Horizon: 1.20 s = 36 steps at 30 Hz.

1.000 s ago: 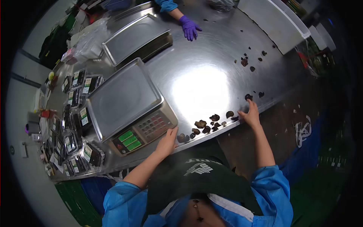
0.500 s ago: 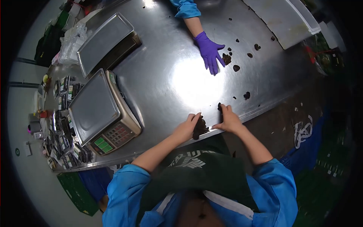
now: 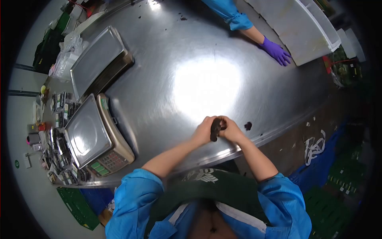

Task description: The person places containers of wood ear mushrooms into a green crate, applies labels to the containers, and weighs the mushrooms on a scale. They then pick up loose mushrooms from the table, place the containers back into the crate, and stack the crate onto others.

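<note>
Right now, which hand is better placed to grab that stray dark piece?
Probably right: the stray dark piece lies beside the right hand, with the left hand beyond the dark clump both hold.

1. The table [image 3: 167,59] under me is bare steel, smooth and glossy, with a hard white glare in the middle.
2. The dark clump [image 3: 215,128] pressed between my left hand [image 3: 202,132] and right hand [image 3: 231,131] looks matt, wrinkled and rough against bare skin.
3. The near scale [image 3: 85,133] has a brushed metal pan with a soft sheen, and its body is smooth beige plastic.
4. My sleeves [image 3: 135,193] are blue cloth, and my apron [image 3: 215,187] is dark matt cloth.
5. The other person's glove [image 3: 275,50] is smooth purple rubber, and the tray [image 3: 294,24] beside it is matt white plastic.
</note>
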Motion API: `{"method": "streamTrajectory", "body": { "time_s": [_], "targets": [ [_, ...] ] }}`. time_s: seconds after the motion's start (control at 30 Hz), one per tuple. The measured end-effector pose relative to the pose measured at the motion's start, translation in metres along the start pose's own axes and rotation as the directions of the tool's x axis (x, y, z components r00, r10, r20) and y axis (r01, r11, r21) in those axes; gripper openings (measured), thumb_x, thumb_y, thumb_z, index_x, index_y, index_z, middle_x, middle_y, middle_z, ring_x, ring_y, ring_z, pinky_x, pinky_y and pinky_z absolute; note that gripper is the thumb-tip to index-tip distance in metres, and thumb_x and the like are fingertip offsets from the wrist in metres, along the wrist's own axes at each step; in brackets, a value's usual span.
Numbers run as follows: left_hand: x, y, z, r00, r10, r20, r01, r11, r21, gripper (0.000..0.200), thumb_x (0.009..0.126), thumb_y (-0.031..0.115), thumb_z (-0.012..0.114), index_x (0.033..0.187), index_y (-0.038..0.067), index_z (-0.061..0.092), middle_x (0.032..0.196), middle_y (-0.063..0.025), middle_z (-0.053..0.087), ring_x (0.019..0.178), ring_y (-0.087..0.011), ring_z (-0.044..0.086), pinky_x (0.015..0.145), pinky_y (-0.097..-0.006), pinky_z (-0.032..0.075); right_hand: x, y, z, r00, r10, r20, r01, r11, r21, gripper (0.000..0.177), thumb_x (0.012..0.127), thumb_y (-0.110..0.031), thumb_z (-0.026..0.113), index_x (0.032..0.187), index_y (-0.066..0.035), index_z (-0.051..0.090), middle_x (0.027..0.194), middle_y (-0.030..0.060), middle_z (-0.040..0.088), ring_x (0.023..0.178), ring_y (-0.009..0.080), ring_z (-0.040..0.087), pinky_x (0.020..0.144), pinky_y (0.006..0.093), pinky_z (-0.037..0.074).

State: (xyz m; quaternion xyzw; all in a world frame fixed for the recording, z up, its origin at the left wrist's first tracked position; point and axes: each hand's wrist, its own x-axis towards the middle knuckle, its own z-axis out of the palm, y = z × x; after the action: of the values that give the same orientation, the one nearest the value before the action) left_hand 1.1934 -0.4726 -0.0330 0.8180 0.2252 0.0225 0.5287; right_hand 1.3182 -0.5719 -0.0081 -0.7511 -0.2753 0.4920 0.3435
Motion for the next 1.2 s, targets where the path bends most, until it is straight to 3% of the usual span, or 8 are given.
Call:
{"method": "streamTrajectory", "body": {
  "time_s": [0.3, 0.4, 0.5, 0.63, 0.77, 0.9, 1.07, 1.2],
  "targets": [
    [0.234, 0.040, -0.125, 0.933, 0.264, -0.245, -0.237, 0.962, 0.137, 0.049, 0.064, 0.013, 0.069, 0.106, 0.001, 0.048, 0.104, -0.0199, 0.054, 0.098, -0.0342, 0.052, 0.084, -0.0381, 0.042, 0.188, -0.109, -0.144, 0.964, -0.262, -0.045, 0.265, 0.946, 0.188, 0.069, 0.061, -0.010, 0.072, 0.120, 0.007, 0.041, 0.106, 0.0165, 0.051, 0.089, 0.0214, 0.056, 0.071, 0.0289, 0.048],
    [0.297, 0.037, -0.174, 0.943, 0.255, -0.212, -0.199, 0.947, 0.254, 0.098, 0.051, 0.013, 0.079, 0.130, 0.003, 0.023, 0.119, -0.0266, 0.041, 0.107, -0.0397, 0.045, 0.091, -0.0393, 0.039, 0.202, -0.147, -0.167, 0.939, -0.211, -0.271, 0.295, 0.899, 0.325, 0.095, 0.062, -0.019, 0.076, 0.134, -0.001, 0.016, 0.122, 0.0224, 0.043, 0.092, 0.0272, 0.057, 0.072, 0.0336, 0.050],
    [0.280, 0.053, -0.203, 0.933, 0.088, -0.349, 0.053, 0.925, 0.375, 0.098, 0.054, 0.012, 0.077, 0.133, 0.007, 0.019, 0.126, -0.0265, 0.034, 0.113, -0.0393, 0.041, 0.091, -0.0389, 0.040, 0.175, -0.135, -0.171, 0.825, -0.334, -0.457, 0.242, 0.938, -0.249, 0.080, 0.071, -0.025, 0.068, 0.133, -0.002, 0.024, 0.119, 0.0227, 0.047, 0.097, 0.0269, 0.056, 0.078, 0.0344, 0.047],
    [0.211, -0.003, -0.206, 0.882, 0.229, -0.412, -0.154, 0.966, 0.209, 0.060, 0.067, 0.008, 0.066, 0.122, 0.007, 0.041, 0.118, -0.0137, 0.046, 0.098, -0.0296, 0.052, 0.080, -0.0350, 0.045, 0.069, -0.058, -0.135, 0.951, -0.193, -0.240, -0.059, 0.651, -0.757, 0.072, 0.070, -0.039, 0.066, 0.125, -0.003, 0.036, 0.110, 0.0196, 0.051, 0.100, 0.0334, 0.052, 0.081, 0.0415, 0.044],
    [0.087, -0.058, -0.160, 0.918, 0.120, -0.377, -0.056, 0.983, 0.176, 0.020, 0.072, 0.006, 0.061, 0.092, 0.003, 0.057, 0.091, -0.0121, 0.056, 0.081, -0.0235, 0.055, 0.074, -0.0307, 0.045, -0.032, -0.007, -0.093, 0.928, 0.015, -0.373, -0.289, 0.660, -0.693, 0.078, 0.060, -0.042, 0.074, 0.119, -0.004, 0.040, 0.117, 0.0234, 0.041, 0.106, 0.0375, 0.044, 0.082, 0.0426, 0.043],
    [-0.005, -0.054, -0.114, 0.927, -0.123, -0.353, 0.091, 0.990, -0.105, 0.021, 0.072, 0.001, 0.060, 0.093, 0.005, 0.060, 0.094, -0.0068, 0.057, 0.078, -0.0145, 0.055, 0.068, -0.0244, 0.045, -0.049, 0.030, -0.032, 0.905, -0.157, -0.396, -0.113, 0.807, -0.579, 0.049, 0.069, -0.017, 0.069, 0.111, -0.004, 0.047, 0.114, 0.0215, 0.041, 0.101, 0.0384, 0.046, 0.082, 0.0415, 0.043],
    [-0.069, -0.018, -0.086, 0.922, -0.146, -0.360, 0.078, 0.977, -0.197, 0.021, 0.073, 0.001, 0.059, 0.094, 0.004, 0.060, 0.099, -0.0078, 0.056, 0.075, -0.0141, 0.056, 0.067, -0.0238, 0.045, 0.015, 0.017, -0.057, 0.967, -0.243, -0.072, 0.189, 0.882, -0.432, 0.023, 0.072, -0.013, 0.064, 0.092, -0.006, 0.059, 0.099, 0.0156, 0.053, 0.091, 0.0317, 0.055, 0.079, 0.0363, 0.045],
    [-0.124, -0.006, -0.074, 0.881, -0.180, -0.437, 0.104, 0.976, -0.193, 0.023, 0.073, 0.000, 0.058, 0.096, 0.004, 0.059, 0.099, -0.0088, 0.056, 0.075, -0.0156, 0.057, 0.067, -0.0253, 0.046, 0.081, -0.098, -0.117, 0.693, -0.540, -0.478, 0.436, 0.842, -0.319, 0.071, 0.071, -0.016, 0.069, 0.130, -0.005, 0.030, 0.125, 0.0168, 0.037, 0.092, 0.0262, 0.055, 0.072, 0.0318, 0.047]
  ]
}}
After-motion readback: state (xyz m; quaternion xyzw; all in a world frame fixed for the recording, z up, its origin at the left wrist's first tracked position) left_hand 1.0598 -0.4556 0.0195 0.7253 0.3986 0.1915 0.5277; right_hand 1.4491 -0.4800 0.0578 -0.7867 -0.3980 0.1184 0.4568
